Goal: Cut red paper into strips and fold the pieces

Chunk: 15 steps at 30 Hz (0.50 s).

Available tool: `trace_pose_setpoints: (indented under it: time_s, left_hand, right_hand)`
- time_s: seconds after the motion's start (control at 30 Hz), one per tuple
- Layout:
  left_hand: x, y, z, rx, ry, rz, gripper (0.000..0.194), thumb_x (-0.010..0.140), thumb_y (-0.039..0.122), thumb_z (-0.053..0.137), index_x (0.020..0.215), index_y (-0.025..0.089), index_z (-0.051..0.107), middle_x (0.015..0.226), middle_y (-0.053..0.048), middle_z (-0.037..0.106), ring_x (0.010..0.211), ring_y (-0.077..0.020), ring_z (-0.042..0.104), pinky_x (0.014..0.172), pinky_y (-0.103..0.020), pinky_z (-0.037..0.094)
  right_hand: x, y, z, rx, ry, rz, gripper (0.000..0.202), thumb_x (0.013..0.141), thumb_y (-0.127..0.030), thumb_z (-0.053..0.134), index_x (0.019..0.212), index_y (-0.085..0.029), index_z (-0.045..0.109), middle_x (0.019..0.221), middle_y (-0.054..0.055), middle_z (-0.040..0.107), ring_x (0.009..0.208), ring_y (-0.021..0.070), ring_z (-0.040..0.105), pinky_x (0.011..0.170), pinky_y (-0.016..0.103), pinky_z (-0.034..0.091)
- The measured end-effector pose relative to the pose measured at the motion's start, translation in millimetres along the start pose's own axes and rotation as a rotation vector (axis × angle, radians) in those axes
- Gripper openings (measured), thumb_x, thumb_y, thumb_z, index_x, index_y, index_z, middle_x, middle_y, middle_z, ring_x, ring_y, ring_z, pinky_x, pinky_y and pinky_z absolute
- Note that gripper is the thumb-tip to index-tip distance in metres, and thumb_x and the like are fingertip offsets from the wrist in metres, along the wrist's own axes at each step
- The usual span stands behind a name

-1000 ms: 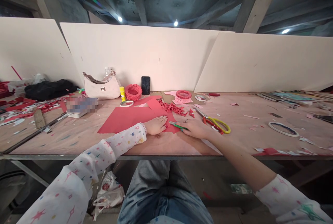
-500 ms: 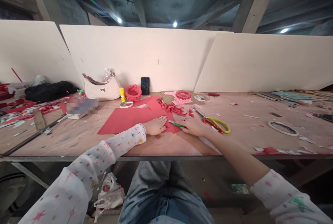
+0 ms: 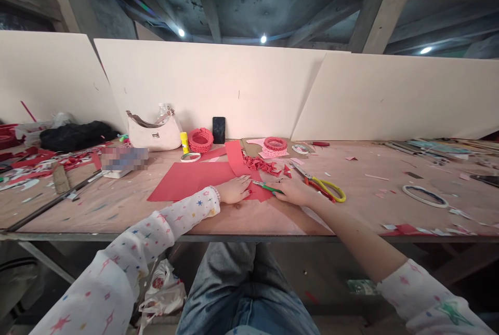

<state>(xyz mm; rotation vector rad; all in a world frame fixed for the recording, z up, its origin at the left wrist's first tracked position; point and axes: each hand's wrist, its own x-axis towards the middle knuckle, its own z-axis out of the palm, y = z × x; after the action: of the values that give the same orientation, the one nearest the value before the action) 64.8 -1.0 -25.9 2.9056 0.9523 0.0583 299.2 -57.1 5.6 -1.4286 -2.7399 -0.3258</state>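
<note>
My left hand lies flat on the red paper, fingers stretched out toward the right. In my right hand is a green utility knife, its tip pointing left to the paper by my left fingertips. A red paper strip curls up from just beyond my left hand. Behind the hands sits a pile of crumpled red paper pieces. Scissors with yellow and red handles lie just right of my right hand.
Along the back stand a pale handbag, a yellow glue stick, a red woven paper ring, a phone and another red ring. A tape roll lies right. White boards rise behind the table.
The red paper strip beyond my left hand has lifted and now curls up more upright. Both hands stay in nearly the same place; the view has shifted slightly.
</note>
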Motion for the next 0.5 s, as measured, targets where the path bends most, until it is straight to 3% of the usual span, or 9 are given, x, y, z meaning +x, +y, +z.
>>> trace_pose_setpoints:
  time_s: [0.33, 0.5]
  left_hand:
    - [-3.3, 5.5, -5.3, -0.046, 0.01, -0.014, 0.059, 0.09, 0.036, 0.026, 0.135, -0.002, 0.023, 0.142, -0.021, 0.018, 0.132, -0.0231, 0.017, 0.107, -0.034, 0.016]
    - [-3.6, 4.6, -5.5, -0.06, 0.022, -0.023, 0.059, 0.09, 0.037, 0.027, 0.135, -0.001, 0.024, 0.141, -0.02, 0.02, 0.132, -0.023, 0.019, 0.107, -0.034, 0.017]
  right_hand:
    - [3.6, -5.3, -2.3, -0.052, -0.007, 0.047, 0.04, 0.083, -0.029, 0.04, 0.122, -0.033, 0.05, 0.097, 0.005, 0.066, 0.092, 0.0227, 0.056, 0.09, 0.042, 0.031]
    - [1.5, -0.4, -2.1, -0.051, -0.023, 0.047, 0.041, 0.083, -0.028, 0.041, 0.123, -0.03, 0.05, 0.101, 0.005, 0.065, 0.093, 0.0225, 0.056, 0.087, 0.037, 0.034]
